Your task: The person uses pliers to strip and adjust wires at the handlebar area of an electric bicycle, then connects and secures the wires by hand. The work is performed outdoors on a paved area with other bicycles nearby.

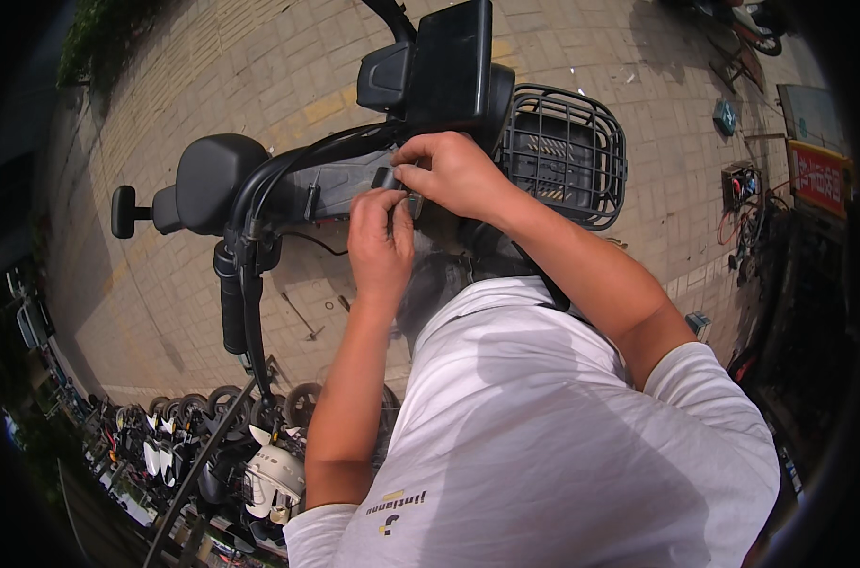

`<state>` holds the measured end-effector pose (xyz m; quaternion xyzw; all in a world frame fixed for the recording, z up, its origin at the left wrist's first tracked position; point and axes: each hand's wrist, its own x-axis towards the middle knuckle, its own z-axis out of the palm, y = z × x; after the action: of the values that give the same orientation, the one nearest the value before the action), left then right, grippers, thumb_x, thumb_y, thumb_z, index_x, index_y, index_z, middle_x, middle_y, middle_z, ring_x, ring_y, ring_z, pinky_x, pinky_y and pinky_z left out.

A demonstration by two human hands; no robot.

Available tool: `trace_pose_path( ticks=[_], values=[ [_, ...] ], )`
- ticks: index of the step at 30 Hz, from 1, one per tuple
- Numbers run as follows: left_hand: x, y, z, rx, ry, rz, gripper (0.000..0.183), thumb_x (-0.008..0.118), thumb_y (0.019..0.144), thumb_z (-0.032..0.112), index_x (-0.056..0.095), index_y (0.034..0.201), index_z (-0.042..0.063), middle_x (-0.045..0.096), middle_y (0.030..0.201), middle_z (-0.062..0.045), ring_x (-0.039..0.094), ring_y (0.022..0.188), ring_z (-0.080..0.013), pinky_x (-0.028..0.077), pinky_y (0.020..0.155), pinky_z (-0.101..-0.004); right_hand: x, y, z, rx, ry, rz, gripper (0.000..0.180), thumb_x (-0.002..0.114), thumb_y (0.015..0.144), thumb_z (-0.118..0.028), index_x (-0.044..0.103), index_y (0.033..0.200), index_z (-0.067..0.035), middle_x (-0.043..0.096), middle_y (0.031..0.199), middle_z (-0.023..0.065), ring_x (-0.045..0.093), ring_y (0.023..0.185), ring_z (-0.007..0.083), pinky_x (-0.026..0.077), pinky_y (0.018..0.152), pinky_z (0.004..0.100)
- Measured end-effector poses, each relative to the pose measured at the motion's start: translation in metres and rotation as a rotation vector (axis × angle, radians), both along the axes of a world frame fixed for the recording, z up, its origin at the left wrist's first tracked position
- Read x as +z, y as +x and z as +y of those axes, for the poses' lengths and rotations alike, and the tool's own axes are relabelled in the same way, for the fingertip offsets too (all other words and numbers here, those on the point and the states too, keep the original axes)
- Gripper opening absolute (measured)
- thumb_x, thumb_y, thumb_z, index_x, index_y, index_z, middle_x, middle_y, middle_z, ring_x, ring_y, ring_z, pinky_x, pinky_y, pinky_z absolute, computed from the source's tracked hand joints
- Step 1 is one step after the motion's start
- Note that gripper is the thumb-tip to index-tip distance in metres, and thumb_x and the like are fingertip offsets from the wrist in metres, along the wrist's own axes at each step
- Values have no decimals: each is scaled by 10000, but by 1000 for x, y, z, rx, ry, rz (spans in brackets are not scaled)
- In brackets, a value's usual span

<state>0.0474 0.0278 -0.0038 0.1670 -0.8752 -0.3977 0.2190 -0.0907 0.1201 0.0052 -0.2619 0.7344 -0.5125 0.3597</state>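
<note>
My left hand (380, 238) and my right hand (454, 174) meet over the deck of a black electric scooter. Between their fingertips is a small dark part (385, 177), partly hidden, whose exact kind I cannot tell. My right thumb and forefinger close about its upper end, while my left thumb and fingers pinch at its lower side. Beneath lies the scooter's grey footboard (337, 186). A black cable runs along the handlebar (295, 153). Just above my right hand stands a flat, glossy black panel (447, 67).
A black wire basket (568, 156) is right of my hands. The padded saddle (220, 183) and a rubber handlebar grip (233, 305) are left. A T-handled tool (302, 318) lies on the paving. Parked two-wheelers (188, 440) line the lower left; a red sign (818, 177) stands far right.
</note>
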Motion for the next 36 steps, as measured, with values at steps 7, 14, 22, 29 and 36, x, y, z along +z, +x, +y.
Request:
trace_pose_path(
  ticks=[7, 14, 22, 29, 36],
  values=[
    [-4, 1, -5, -30, -70, 9, 100, 639, 872, -12, 612, 967, 2, 606, 930, -134, 597, 831, -278, 492, 729, -334, -11, 12, 1, -50, -106, 18, 266, 670, 804, -146, 700, 1006, 25, 702, 914, 195, 692, 813, 289, 537, 742, 369],
    [-5, 1, -4, -71, -61, -4, 179, 639, 821, -45, 605, 989, 7, 601, 944, -149, 597, 833, -322, 511, 703, -377, -17, -5, 1, 177, -104, 393, 194, 658, 830, -134, 681, 933, 29, 677, 926, 210, 670, 832, 327, 525, 724, 390],
    [-2, -2, -3, -18, -34, 27, 114, 652, 848, -31, 626, 953, 4, 615, 926, -123, 606, 813, -252, 501, 704, -318, -25, 27, -5, -346, -181, -186, 149, 650, 844, -106, 652, 907, 29, 672, 828, 108, 629, 695, 167, 506, 646, 308],
    [4, -4, -2, -4, 48, -7, 66, 655, 860, -3, 634, 922, -3, 614, 900, -108, 598, 787, -208, 488, 686, -289, -50, 34, -12, -520, -320, -258, 227, 665, 849, -105, 615, 1024, 31, 649, 822, 54, 597, 709, 110, 489, 650, 262],
    [-2, -5, -10, 158, 526, -171, 135, 668, 908, 89, 663, 957, -37, 612, 851, 7, 521, 725, -47, 424, 639, -207, -29, 31, 14, -376, -119, -291, 240, 691, 849, -163, 660, 948, 53, 651, 819, 61, 581, 679, 98, 483, 620, 274]
  ],
)
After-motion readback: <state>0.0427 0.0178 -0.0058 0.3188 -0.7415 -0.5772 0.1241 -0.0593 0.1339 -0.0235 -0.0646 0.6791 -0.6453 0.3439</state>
